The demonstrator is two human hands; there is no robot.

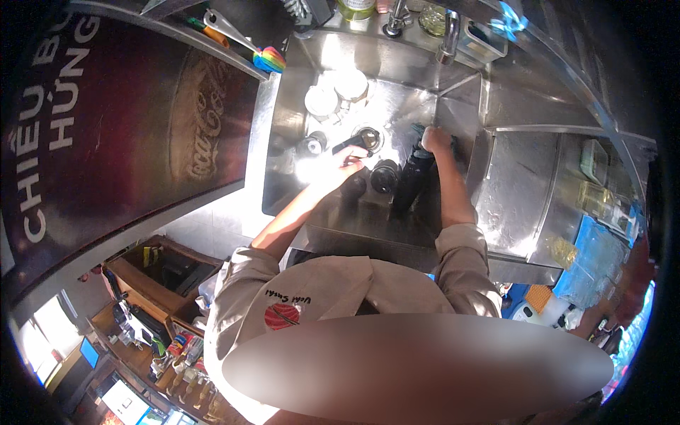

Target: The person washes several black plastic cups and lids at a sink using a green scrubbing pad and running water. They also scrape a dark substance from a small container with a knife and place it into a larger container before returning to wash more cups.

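My left hand (348, 164) is over a steel sink (340, 228), its fingers at a small dark object (349, 144) beside the round drain (374, 139). My right hand (435, 140) is closed at the top of a tall black bottle-like container (411, 178) in the right part of the basin; a bit of dark green material (418, 128) shows beside the fist. Between the hands stands a round black container (384, 176). Two white cups or jars (322, 101) in glaring light sit at the back left, and a smaller round item (314, 143) is left of my left hand.
Two metal taps (449, 40) rise behind the basin, with a plastic tub (481, 42) at the right one. A rainbow-coloured brush (269, 59) hangs near the back left corner. A steel counter (512, 196) adjoins on the right, with a pump bottle (605, 204) and a blue tray (589, 260).
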